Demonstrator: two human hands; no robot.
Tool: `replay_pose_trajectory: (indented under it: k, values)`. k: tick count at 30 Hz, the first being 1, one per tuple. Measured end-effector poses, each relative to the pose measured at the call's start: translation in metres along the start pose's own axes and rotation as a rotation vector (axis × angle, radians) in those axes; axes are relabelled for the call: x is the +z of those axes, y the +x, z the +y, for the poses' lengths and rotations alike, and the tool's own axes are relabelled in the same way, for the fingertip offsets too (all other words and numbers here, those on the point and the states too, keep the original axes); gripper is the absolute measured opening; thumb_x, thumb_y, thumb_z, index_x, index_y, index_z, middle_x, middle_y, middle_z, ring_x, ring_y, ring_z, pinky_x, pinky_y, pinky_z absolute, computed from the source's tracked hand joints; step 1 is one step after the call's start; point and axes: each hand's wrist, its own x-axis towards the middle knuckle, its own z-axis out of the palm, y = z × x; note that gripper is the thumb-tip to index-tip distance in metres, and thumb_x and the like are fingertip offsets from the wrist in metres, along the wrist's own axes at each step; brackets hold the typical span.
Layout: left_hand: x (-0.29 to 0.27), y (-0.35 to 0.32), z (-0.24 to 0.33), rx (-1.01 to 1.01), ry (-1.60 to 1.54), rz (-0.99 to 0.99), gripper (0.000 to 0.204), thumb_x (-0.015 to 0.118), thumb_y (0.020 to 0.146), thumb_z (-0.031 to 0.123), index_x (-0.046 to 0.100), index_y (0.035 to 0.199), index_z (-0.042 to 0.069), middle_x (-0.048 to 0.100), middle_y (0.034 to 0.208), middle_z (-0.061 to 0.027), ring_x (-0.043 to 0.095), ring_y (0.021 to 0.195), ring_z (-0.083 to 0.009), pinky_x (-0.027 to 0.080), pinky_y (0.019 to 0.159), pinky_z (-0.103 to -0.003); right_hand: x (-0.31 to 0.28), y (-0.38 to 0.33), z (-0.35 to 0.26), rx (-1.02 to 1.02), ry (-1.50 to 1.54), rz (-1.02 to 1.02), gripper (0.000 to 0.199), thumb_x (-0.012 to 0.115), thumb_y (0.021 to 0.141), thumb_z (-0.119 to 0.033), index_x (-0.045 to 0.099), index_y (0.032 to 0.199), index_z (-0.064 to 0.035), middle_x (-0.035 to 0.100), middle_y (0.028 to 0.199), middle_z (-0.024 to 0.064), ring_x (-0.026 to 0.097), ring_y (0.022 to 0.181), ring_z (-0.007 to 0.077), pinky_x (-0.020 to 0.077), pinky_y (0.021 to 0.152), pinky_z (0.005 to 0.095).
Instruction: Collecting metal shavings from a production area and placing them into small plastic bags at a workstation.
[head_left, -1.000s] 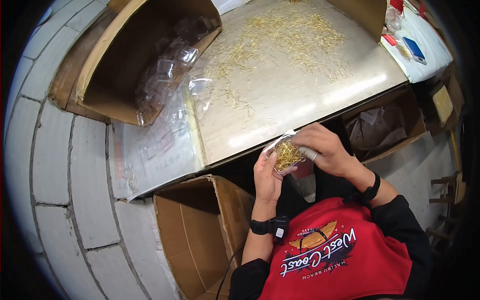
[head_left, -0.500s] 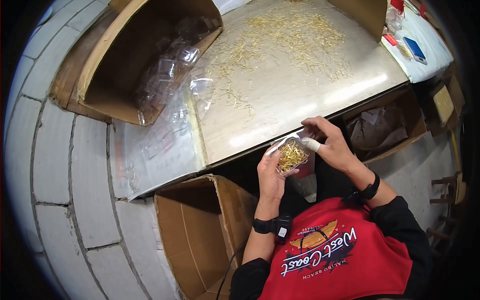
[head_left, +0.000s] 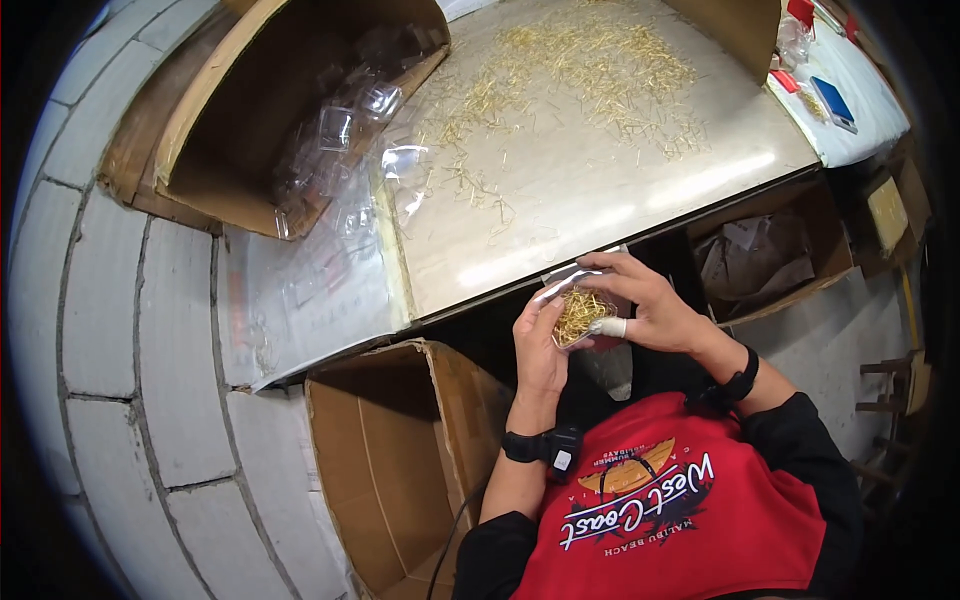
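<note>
A small clear plastic box [head_left: 567,284] full of thin gold-coloured wire pieces [head_left: 583,315] is held in front of my body, just off the table's front edge. My left hand [head_left: 541,352] is closed round its left side, thumb along the rim. Around the far and right side curves my right hand [head_left: 658,310], fingers over the raised, shiny far part and the white-wrapped thumb at the near right edge of the pieces. Whether the wires are pins or clips is too small to tell.
Loose gold pieces [head_left: 610,60] lie scattered over the pale tabletop [head_left: 520,245]. A tilted carton [head_left: 220,170] of clear plastic boxes [head_left: 335,128] stands at the left. Below is an open carton [head_left: 375,470]; another carton [head_left: 785,285] sits under the table. A blue device [head_left: 833,102] lies far right.
My right hand has shifted left and closed over the box; its thumb has come down to the near right edge of the gold pieces. My left hand has stayed almost in place.
</note>
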Motion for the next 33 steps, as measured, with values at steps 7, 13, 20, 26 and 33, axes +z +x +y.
replay_pose_trajectory:
  k: [7,13,20,26,33]
  values:
    - [-0.005,-0.004,0.002,-0.063,0.021,-0.037,0.029,0.047,0.089,0.016,0.05,0.111,-0.003,0.061,0.097,-0.0138,0.065,0.076,-0.0202,0.057,0.047,-0.029,-0.007,0.001,0.008,0.085,0.206,0.062,0.039,0.069,0.068,-0.004,0.059,0.105,-0.0027,0.053,0.118,0.0125,0.052,0.108,0.0254,0.0419,0.091,0.0332]
    - [-0.007,-0.005,0.003,-0.049,-0.04,-0.05,0.031,0.044,0.092,0.022,0.05,0.111,-0.001,0.062,0.097,-0.0132,0.065,0.076,-0.0188,0.056,0.047,-0.028,-0.017,-0.004,0.002,-0.095,0.071,-0.02,0.051,0.077,0.063,-0.015,0.059,0.109,-0.0062,0.051,0.122,0.0125,0.048,0.113,0.0267,0.041,0.092,0.0352]
    - [-0.006,-0.004,0.001,-0.054,0.08,-0.123,0.032,0.041,0.093,0.024,0.051,0.111,-0.002,0.062,0.097,-0.0127,0.065,0.077,-0.0186,0.056,0.047,-0.027,0.0,-0.005,0.012,0.108,0.13,-0.095,0.064,0.078,0.064,-0.015,0.051,0.121,-0.0078,0.048,0.125,0.0119,0.047,0.115,0.0248,0.0397,0.094,0.0335]
    - [-0.007,-0.006,0.0,-0.033,-0.021,-0.051,0.033,0.04,0.094,0.024,0.049,0.112,-0.002,0.061,0.098,-0.0133,0.065,0.076,-0.0191,0.056,0.047,-0.027,0.0,-0.005,0.021,0.32,0.74,-0.053,0.065,0.068,0.074,-0.007,0.037,0.131,0.001,0.048,0.125,0.0092,0.051,0.108,0.017,0.0426,0.091,0.0292]
    - [-0.011,-0.004,-0.003,-0.045,-0.037,-0.141,0.044,0.033,0.095,0.033,0.044,0.118,-0.002,0.057,0.109,-0.0162,0.064,0.087,-0.0227,0.057,0.053,-0.031,0.005,-0.006,0.017,0.466,0.777,-0.018,0.052,0.059,0.08,-0.001,0.04,0.129,0.0017,0.053,0.118,0.0103,0.052,0.107,0.017,0.0418,0.092,0.0293]
